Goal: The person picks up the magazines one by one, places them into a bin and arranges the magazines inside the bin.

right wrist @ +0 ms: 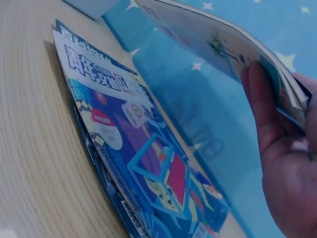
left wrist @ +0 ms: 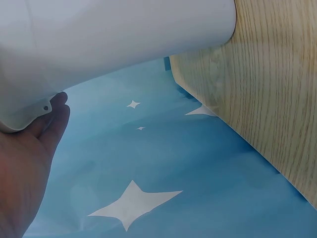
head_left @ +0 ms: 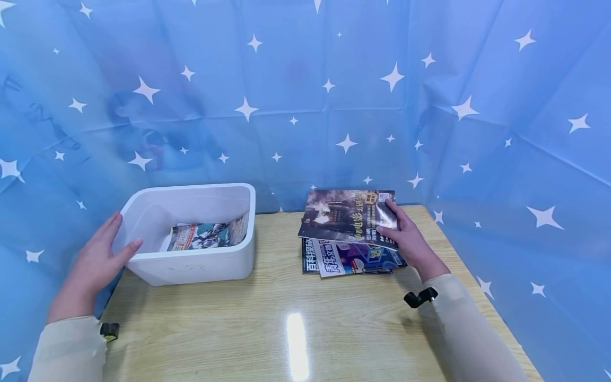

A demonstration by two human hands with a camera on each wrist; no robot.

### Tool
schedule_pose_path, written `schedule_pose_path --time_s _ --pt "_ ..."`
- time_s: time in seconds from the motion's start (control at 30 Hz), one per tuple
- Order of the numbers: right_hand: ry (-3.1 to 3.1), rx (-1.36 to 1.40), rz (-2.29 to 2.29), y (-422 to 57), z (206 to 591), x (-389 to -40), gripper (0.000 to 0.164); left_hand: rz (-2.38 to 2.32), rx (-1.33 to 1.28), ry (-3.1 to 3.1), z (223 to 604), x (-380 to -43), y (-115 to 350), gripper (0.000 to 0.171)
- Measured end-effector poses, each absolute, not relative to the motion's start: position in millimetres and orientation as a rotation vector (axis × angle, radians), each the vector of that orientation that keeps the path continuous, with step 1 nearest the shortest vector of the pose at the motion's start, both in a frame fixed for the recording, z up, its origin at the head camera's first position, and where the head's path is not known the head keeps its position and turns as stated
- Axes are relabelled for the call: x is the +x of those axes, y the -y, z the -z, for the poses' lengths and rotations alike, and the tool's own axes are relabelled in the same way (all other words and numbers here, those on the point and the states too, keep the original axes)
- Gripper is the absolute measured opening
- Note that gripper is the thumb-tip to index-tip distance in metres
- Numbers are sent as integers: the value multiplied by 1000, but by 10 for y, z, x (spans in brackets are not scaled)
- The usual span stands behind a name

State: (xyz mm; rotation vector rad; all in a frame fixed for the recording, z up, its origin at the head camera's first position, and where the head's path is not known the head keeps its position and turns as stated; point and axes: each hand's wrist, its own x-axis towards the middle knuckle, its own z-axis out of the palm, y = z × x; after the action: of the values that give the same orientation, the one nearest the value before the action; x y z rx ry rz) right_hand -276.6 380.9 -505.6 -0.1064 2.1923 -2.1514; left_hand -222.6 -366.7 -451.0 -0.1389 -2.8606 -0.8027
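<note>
My right hand [head_left: 409, 239] grips a dark magazine [head_left: 343, 215] by its right edge, thumb on the cover and fingers underneath. In the right wrist view, that magazine [right wrist: 218, 39] is raised above a small stack of magazines [right wrist: 133, 134] lying on the table. The top one of the stack [head_left: 353, 259] has a purple and blue cover. At the left, my left hand [head_left: 97, 260] holds the rim of a white plastic bin [head_left: 200, 268], thumb over the front rim. Inside the bin lies a magazine [head_left: 207, 236] with a teal and red cover.
The light wood table [head_left: 229, 323] carries the bin at its left and the stack toward its right. A blue curtain with white stars [head_left: 296, 132] hangs behind and at both sides. Glare [head_left: 298, 345] shows on the front of the tabletop.
</note>
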Motion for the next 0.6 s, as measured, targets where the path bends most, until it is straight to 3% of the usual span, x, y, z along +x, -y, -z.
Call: schedule_pose_path --time_s 0.6 --pt "-2157 -101 2166 -3726 4892 -2769 90 794 -136 2860 4511 -2223 3667 93"
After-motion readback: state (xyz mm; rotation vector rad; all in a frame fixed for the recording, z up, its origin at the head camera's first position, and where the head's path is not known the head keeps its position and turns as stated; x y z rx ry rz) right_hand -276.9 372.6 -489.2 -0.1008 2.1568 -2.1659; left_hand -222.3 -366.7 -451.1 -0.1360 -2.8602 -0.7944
